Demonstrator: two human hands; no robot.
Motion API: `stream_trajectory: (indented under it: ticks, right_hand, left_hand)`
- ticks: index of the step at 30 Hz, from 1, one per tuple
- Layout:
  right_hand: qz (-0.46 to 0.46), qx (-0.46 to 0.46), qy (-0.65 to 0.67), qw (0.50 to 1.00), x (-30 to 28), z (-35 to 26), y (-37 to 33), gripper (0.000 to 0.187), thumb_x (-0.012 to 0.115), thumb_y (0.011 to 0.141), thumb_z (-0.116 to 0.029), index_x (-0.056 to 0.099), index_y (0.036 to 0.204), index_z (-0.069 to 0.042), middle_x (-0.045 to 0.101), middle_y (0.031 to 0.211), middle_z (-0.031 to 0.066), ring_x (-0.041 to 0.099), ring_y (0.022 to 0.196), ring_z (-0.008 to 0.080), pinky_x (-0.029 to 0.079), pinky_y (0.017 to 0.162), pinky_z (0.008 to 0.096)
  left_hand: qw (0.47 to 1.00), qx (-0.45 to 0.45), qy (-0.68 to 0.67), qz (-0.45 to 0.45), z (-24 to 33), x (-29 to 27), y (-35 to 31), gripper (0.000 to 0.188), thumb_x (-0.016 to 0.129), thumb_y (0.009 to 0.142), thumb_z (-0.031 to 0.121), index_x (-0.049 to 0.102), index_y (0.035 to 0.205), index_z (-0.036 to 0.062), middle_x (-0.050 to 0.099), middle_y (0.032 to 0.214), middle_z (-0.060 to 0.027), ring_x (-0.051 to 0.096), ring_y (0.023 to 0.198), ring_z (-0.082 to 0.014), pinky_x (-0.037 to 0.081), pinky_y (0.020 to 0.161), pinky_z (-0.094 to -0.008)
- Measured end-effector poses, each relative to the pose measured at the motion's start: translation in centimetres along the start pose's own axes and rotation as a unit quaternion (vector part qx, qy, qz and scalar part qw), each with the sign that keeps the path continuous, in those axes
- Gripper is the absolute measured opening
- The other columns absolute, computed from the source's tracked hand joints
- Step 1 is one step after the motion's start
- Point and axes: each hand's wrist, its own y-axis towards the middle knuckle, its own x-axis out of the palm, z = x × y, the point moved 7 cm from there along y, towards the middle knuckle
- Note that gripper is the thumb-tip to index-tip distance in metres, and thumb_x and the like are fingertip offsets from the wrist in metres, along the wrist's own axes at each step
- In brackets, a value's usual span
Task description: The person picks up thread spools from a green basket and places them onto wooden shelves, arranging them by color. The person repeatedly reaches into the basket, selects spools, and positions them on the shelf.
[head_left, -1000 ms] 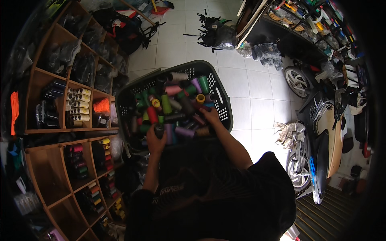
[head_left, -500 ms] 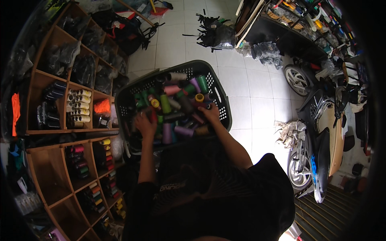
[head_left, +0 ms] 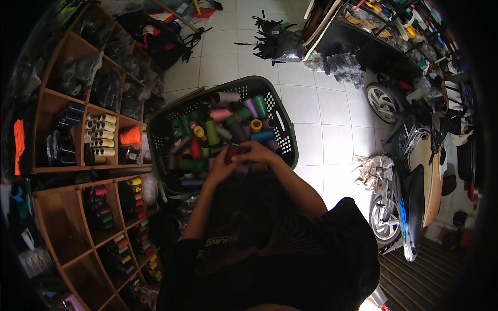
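A dark green plastic basket (head_left: 286, 136) full of thread spools stands in front of me. Over its near part, my left hand (head_left: 222, 165) and my right hand (head_left: 254, 153) meet around a dark maroon thread spool (head_left: 232, 152); fingers of both are closed on it. Around them lie a lime-green spool (head_left: 212, 133), a pink spool (head_left: 221, 114), a blue spool (head_left: 263, 135), a yellow-ended spool (head_left: 256, 125) and a red spool (head_left: 195, 148). At the basket's far right a green spool (head_left: 260, 107) leans beside a purple one. My hands hide the spools beneath them.
Wooden cubby shelves (head_left: 61, 187) on the left hold spools and plastic-wrapped packs. To the right stands a motorbike (head_left: 410, 171) on the tiled floor. Beyond the basket lies a bundle of black straps (head_left: 277, 41); a backpack (head_left: 155, 44) is at far left.
My hands, apart among the spools before, have come together near the basket's middle. A dark maroon spool is now between them. The blue spool at the right has come into view.
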Motion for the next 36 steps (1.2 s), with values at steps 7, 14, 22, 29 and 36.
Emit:
stream_trajectory:
  ticks: [7,14,22,29,36]
  right_hand:
    - [0.128,0.028,-0.178,0.975,-7.0,3.7,4.5,0.060,0.078,0.080,-0.039,0.061,0.120,0.002,0.065,0.112,0.0233,0.069,0.098,0.0344,0.056,0.084,0.0404]
    - [0.236,0.094,-0.501,0.828,-10.6,5.2,4.4,0.059,0.069,0.085,-0.026,0.048,0.134,-0.002,0.047,0.137,0.0255,0.067,0.102,0.0395,0.057,0.087,0.0444]
    - [0.341,0.034,-0.548,0.763,-8.9,6.8,4.9,0.039,0.063,0.090,-0.013,0.051,0.126,-0.003,0.048,0.129,0.0212,0.069,0.091,0.0357,0.060,0.077,0.0445]
    - [0.340,0.064,-0.458,0.819,-10.3,6.9,5.1,0.024,0.055,0.095,-0.010,0.056,0.119,-0.008,0.051,0.119,0.0220,0.070,0.086,0.0392,0.060,0.073,0.0476]
    - [0.372,0.075,-0.433,0.818,-9.2,7.0,3.1,0.022,0.054,0.097,-0.016,0.056,0.118,-0.011,0.055,0.112,0.0220,0.069,0.087,0.0410,0.058,0.074,0.0508]
  left_hand:
    - [0.992,-0.047,0.039,0.112,-3.9,-3.3,-2.9,0.056,0.081,0.079,0.021,0.058,0.127,0.0040,0.067,0.114,-0.0131,0.066,0.102,-0.0251,0.052,0.087,-0.0376]
    - [0.921,0.038,0.336,0.192,-3.0,-5.5,-7.8,0.041,0.078,0.073,0.025,0.061,0.105,0.0059,0.067,0.093,-0.0167,0.064,0.087,-0.0418,0.048,0.078,-0.0526]
    - [0.911,0.037,0.300,0.281,-2.6,-5.8,-8.2,0.036,0.078,0.072,0.023,0.063,0.100,0.0052,0.067,0.090,-0.0168,0.065,0.085,-0.0387,0.051,0.074,-0.0475]
    - [0.916,0.029,0.286,0.279,-2.1,-5.9,-8.3,0.032,0.077,0.076,0.024,0.064,0.097,0.0043,0.068,0.089,-0.0180,0.066,0.086,-0.0390,0.051,0.075,-0.0467]
    - [0.910,0.033,0.305,0.278,-2.7,-5.6,-9.4,0.034,0.078,0.071,0.022,0.062,0.096,0.0061,0.066,0.086,-0.0159,0.065,0.082,-0.0386,0.050,0.073,-0.0477]
